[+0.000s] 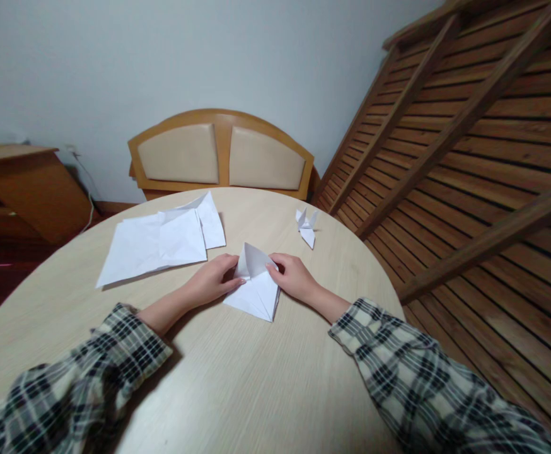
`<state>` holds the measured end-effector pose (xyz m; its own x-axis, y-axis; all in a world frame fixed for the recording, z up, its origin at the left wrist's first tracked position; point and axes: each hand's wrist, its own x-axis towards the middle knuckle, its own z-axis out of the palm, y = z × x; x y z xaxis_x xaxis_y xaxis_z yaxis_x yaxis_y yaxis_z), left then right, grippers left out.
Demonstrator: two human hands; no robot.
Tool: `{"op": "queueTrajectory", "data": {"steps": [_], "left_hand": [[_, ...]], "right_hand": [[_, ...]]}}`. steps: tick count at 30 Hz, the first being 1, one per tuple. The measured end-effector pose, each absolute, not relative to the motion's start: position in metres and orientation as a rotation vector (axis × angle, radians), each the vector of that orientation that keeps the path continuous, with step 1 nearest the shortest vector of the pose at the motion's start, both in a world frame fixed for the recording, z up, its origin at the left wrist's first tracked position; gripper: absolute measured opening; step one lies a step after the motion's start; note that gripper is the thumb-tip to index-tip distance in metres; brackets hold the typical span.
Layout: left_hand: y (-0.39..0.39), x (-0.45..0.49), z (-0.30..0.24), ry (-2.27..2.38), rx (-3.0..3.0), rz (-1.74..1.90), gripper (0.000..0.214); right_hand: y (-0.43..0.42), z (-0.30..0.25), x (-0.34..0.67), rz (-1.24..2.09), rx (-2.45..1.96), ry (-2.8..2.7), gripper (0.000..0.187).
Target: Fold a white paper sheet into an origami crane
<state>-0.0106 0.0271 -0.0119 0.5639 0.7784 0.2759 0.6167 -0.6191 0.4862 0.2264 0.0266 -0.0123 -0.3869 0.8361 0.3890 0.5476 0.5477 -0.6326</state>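
A partly folded white paper lies on the round pale wooden table, one flap raised. My left hand grips the paper's left side, fingers curled with the fingertips pressed on it. On the right side, my right hand pinches the raised flap's edge between thumb and fingers. Both arms wear plaid sleeves.
Loose white sheets are spread at the table's far left. A small finished folded paper figure stands at the far right edge. Behind the table is a wooden chair back; slatted wooden frame leans at right, a wooden cabinet at left.
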Motion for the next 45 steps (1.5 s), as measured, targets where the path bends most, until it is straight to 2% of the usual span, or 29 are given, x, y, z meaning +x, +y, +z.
{"op": "queueTrajectory", "data": {"steps": [7,16,32,39,41,45], "left_hand": [[0.0273,-0.0098,-0.0109,1.19,2.479,0.712,0.023],[0.0277,-0.0086,-0.0126,1.196,2.52,0.727,0.027],[0.0287,-0.0098,-0.0114,1.195,2.5,0.729,0.033],[0.0285,-0.0098,-0.0109,1.223,2.481,0.745,0.031],[0.0283,-0.0103,-0.0113,1.239,2.472,0.74,0.028],[0.0281,-0.011,-0.0124,1.253,2.465,0.734,0.023]], "right_hand": [[0.0286,-0.0154,0.2269,0.468,-1.095,-2.136,0.013],[0.0252,-0.0119,0.2257,0.5,-0.985,-2.233,0.029],[0.0276,-0.0119,0.226,0.487,-1.043,-2.232,0.031],[0.0276,-0.0102,0.2272,0.696,-1.002,-2.099,0.043],[0.0291,-0.0103,0.2286,0.824,-0.997,-2.026,0.041],[0.0346,-0.0119,0.2332,0.95,-1.035,-1.978,0.024]]}}
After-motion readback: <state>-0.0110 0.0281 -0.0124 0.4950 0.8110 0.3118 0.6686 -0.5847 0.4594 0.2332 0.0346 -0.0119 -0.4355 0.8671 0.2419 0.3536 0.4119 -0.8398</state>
